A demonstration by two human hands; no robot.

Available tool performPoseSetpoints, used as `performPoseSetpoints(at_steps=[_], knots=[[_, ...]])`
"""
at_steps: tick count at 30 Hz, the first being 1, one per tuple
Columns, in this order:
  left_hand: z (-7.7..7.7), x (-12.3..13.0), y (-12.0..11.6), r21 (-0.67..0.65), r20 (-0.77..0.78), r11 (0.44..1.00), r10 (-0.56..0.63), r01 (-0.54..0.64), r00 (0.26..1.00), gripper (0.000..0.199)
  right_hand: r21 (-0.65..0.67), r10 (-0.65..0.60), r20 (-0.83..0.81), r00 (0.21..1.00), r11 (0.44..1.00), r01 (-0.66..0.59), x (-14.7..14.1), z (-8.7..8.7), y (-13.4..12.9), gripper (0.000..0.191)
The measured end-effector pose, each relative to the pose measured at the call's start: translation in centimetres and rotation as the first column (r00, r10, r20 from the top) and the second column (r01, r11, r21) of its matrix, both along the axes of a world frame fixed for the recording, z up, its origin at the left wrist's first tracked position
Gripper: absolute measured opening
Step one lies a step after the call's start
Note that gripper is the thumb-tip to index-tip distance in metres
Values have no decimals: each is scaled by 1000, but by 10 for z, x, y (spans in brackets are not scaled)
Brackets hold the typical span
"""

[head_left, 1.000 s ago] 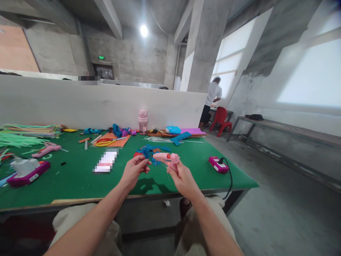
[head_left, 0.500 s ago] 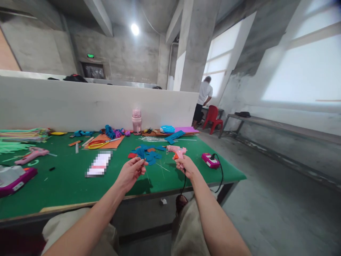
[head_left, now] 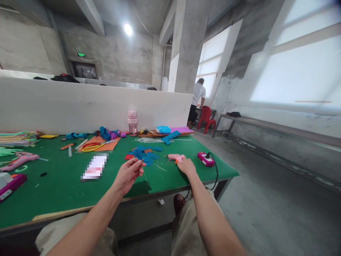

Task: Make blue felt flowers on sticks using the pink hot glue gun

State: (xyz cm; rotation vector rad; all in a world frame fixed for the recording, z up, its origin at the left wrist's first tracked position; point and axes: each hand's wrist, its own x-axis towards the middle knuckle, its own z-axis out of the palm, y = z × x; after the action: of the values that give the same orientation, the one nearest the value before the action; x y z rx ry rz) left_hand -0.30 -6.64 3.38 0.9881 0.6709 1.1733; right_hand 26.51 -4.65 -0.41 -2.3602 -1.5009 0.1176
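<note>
Left hand (head_left: 128,175) is raised above the near part of the green table (head_left: 66,188), palm turned toward the camera, fingers curled inward; thumb and fingertips pinch together on a small blue felt piece at the top of a thin wire stem (head_left: 144,175), which hangs down and slightly right from the pinch. The piece itself is too small to describe further. Right hand (head_left: 187,166) is lowered to the table surface further right, fingers closed around the handle of a pink glue gun (head_left: 176,158); the gun lies on its side on the green cover, nozzle pointing left, touching the table. Its black cord runs off the table edge near the right wrist. Just left of the gun, between the two hands and a little further back, sits a loose pile of blue felt cutouts (head_left: 145,155) with one red piece at its left edge; a few thin wires lie on the cover between the pile and the gun. Right of the gun, near the table corner, a magenta power strip (head_left: 205,159) with a black plug in it. Further back: yellow-handled scissors (head_left: 93,146) on an orange sheet, a pink bottle (head_left: 132,122) against the white partition. Far left, a second pink glue gun (head_left: 18,160). A person in a white shirt (head_left: 197,101) stands well away beside a red chair.
</note>
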Motion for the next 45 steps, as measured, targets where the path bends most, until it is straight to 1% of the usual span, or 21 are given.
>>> performPoseSetpoints(at_steps=[1,2,3,4,5,6,7,8,9,10,11,12,13,14,17,20,25,29,34,41,45], knots=[[0,0,0,1,2,1000,-2,2,1000,20,18,-13,14,1000,1000,13,-2,2,-4,40],[0,1,-1,2,4,1000,-3,3,1000,20,63,-22,18,1000,998,21,-5,4,-8,40],[-1,2,-1,1,4,1000,-4,4,1000,20,131,-22,13,1000,991,20,-10,6,-12,38],[-1,3,-1,1,4,1000,-6,6,1000,20,245,1,-16,1000,969,3,-16,8,-16,35],[-1,4,-2,1,4,1000,-8,8,1000,21,360,77,-78,994,932,-44,-25,10,-19,31],[-2,5,-2,1,5,1000,-10,10,1000,21,463,196,-172,965,881,-97,-35,12,-21,28],[-3,7,-2,1,5,1000,-11,11,1000,21,527,346,-299,889,837,-149,-47,14,-24,26],[-4,8,-2,-3,4,1000,-9,9,1000,21,561,475,-438,763,808,-181,-60,16,-26,25],[-5,9,-2,-8,1,1000,-5,5,1000,20,586,556,-553,621,789,-184,-73,18,-28,25],[-7,9,-1,-14,-4,1000,1,-1,1000,20,597,599,-640,481,782,-179,-86,21,-31,26],[-8,10,-1,-19,-7,1000,5,-5,1000,20,602,621,-696,361,778,-179,-98,23,-33,26],[-10,10,0,-22,-7,1000,6,-7,1000,20,613,633,-723,277,773,-166,-110,26,-36,25],[-11,10,1,-22,-5,1000,6,-6,1000,20,623,644,-734,218,765,-163,-119,28,-38,24],[-12,11,1,-19,-1,1000,4,-4,1000,19,628,644,-744,177,765,-145,-127,29,-40,23],[-14,12,2,-1,15,1000,-5,5,1000,18,633,638,-764,94,770,-82,-143,30,-44,24],[-15,13,0,21,31,1000,-9,9,999,17,643,642,-763,77,766,-16,-149,27,-44,23],[-15,15,-1,27,26,999,-22,21,999,16,638,628,-768,127,768,54,-155,22,-40,22],[-15,15,-2,30,15,999,-29,29,999,16,643,628,-763,157,763,72,-156,21,-39,23],[-13,16,-4,45,8,998,-42,41,999,15,659,643,-750,152,747,92,-156,20,-38,19],[-13,17,-5,40,2,998,-50,50,999,16,639,630,-769,106,763,102,-155,23,-40,18],[-13,18,-6,39,9,999,-34,33,999,17,623,610,-781,136,774,109,-156,24,-40,19]])
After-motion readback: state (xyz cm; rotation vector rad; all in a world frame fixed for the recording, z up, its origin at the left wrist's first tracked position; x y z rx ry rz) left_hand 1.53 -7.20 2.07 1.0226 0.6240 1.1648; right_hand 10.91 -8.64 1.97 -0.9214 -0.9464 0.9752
